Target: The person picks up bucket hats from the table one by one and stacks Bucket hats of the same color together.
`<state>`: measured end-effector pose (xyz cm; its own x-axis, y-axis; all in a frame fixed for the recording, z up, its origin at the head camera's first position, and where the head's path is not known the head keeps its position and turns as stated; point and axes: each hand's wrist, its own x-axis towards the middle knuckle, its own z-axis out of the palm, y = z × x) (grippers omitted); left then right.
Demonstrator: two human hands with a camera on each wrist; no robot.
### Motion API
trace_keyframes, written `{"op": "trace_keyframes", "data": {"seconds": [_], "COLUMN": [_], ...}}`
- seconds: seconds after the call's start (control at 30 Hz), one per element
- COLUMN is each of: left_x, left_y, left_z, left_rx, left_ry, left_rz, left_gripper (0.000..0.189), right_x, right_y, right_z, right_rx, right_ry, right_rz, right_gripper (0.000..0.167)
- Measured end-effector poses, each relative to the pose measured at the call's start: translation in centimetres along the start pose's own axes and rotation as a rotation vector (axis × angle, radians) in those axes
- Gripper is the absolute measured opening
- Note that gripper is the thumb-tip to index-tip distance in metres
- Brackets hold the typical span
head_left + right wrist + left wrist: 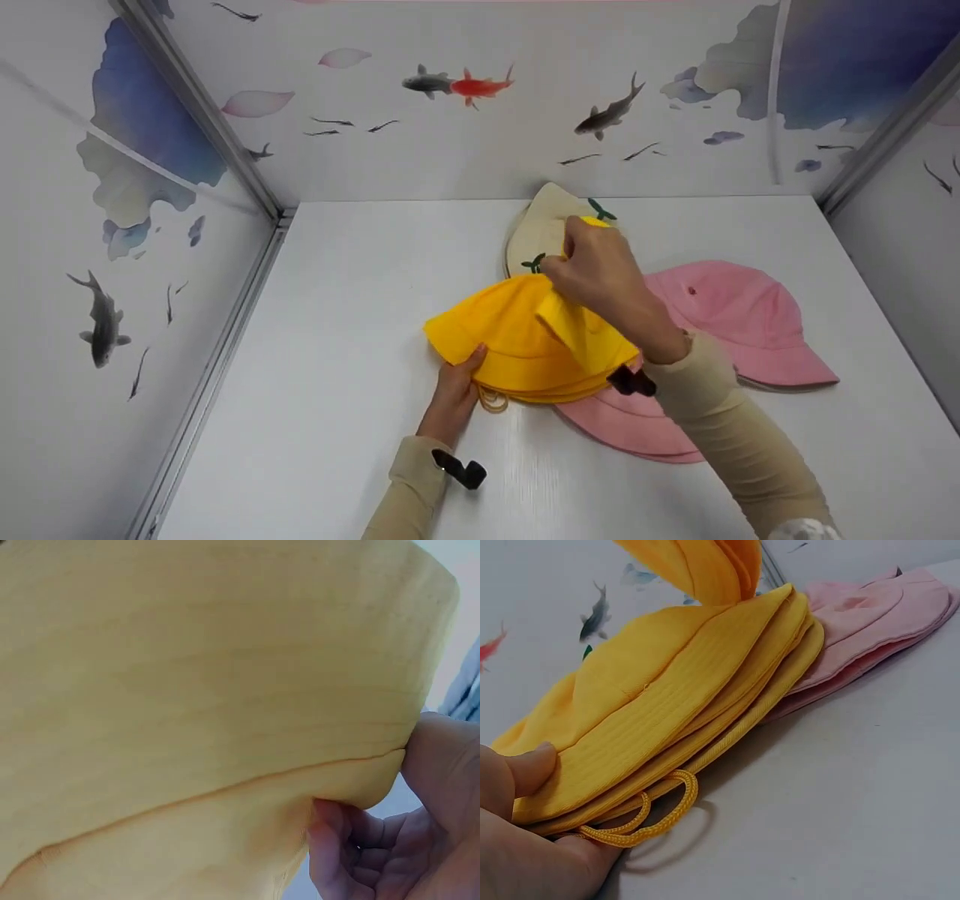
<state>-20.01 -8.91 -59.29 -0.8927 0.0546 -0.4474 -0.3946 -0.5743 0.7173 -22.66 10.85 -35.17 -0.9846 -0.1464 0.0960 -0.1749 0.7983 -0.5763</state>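
Observation:
Yellow bucket hats (487, 326) lie folded flat in a stack, their brims layered toward me. My left hand (453, 394) pinches the stack's left brim, thumb on top and fingers beneath, as the left wrist view also shows. A yellow cord (667, 817) loops out below the brims. Above the stack, my right hand (604, 274) grips another yellow hat (566, 326) whose brim droops over the stack. In the right wrist view that hat's pale-looking cloth (210, 690) fills most of the picture, and curled fingers (330, 855) hold its edge.
Behind the yellow hats lies a beige hat (544, 225) with green sprout embroidery. Pink hats (739, 307) lie to the right, and another pink brim (637, 427) shows under my right forearm. Printed panels wall in the white table (315, 390) at the back and sides.

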Motion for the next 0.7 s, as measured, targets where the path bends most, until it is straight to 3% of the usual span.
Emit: {"op": "trace_keyframes", "data": {"seconds": [0.2,0.33,0.43,0.57,0.7], "left_x": [-0.2,-0.4,-0.7,-1.0,-1.2], "left_y": [0.0,0.1,0.2,0.4,0.6], "left_z": [0.1,0.2,0.3,0.3,0.1], "left_rx": [0.051,0.05,-0.005,-0.121,-0.203], "left_ry": [0.0,0.014,0.016,-0.046,-0.162], "left_rz": [-0.008,0.005,0.013,0.0,0.015], "left_gripper": [0.055,0.054,0.045,0.043,0.066], "right_x": [1.6,3.0,3.9,5.0,5.3], "right_y": [-2.6,-3.4,-3.5,-2.8,-1.1], "right_z": [4.6,7.8,10.1,12.5,13.8], "right_rx": [-0.091,-0.094,-0.043,0.07,0.176], "right_ry": [-0.102,-0.212,-0.309,-0.375,-0.375], "right_rz": [-0.017,0.075,0.166,0.238,0.203], "right_gripper": [0.029,0.035,0.034,0.031,0.024]}}
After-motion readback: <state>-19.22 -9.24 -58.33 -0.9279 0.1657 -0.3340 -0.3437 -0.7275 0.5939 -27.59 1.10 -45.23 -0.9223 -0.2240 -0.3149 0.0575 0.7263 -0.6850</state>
